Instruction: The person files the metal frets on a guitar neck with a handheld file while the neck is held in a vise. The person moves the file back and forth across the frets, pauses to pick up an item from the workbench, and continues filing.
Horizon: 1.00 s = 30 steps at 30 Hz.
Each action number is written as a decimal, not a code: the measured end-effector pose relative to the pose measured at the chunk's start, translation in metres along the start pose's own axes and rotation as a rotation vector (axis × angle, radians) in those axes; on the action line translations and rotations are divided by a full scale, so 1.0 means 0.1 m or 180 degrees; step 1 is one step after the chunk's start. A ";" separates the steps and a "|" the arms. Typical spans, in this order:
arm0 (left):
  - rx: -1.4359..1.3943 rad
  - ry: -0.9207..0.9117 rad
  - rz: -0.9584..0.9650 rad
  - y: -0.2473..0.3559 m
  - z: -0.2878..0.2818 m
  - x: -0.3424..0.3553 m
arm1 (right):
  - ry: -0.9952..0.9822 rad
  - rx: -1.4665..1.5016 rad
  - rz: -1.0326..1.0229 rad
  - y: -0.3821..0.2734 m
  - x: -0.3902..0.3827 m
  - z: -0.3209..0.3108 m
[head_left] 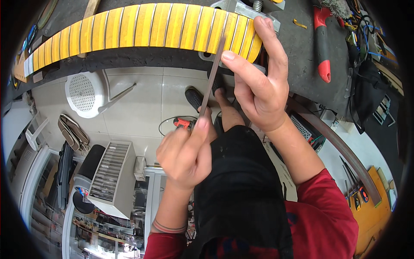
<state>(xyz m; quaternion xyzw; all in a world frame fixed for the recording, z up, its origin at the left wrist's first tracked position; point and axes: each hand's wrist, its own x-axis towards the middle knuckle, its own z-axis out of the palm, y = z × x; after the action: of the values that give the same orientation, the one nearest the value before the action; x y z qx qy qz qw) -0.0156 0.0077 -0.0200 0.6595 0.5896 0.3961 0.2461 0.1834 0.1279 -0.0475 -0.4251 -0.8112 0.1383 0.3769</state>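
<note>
A guitar neck (168, 26) lies across the bench at the top, its fingerboard masked with yellow tape between metal frets. A long, thin file (210, 82) slants over the neck's right end. The near end of the file is gripped in my left hand (185, 151), fingers curled round it and thumb along the top. My right hand (263, 82) is at the neck's right end, with thumb and index finger stretched apart. Its thumb tip is beside the file at the neck's near edge, and the index fingertip rests by the end of the neck. Its other fingers are partly curled.
A metal clamp or vise (269, 19) sits under the neck's right end. On the dark bench (297, 56) lies a red-and-black handled tool (322, 47). Below, a white stool (84, 93) and a slotted box (113, 172) stand on the tiled floor at left.
</note>
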 end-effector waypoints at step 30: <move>-0.0261 0.0012 0.0107 0.03 -0.06 -0.17 | 0.0096 0.0009 0.0094 0.00 -0.02 0.03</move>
<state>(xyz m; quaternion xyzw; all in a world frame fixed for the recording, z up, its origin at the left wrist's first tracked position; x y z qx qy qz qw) -0.0179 -0.0100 -0.0181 0.6579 0.5622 0.4252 0.2653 0.1823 0.1269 -0.0504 -0.4386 -0.7989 0.1385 0.3876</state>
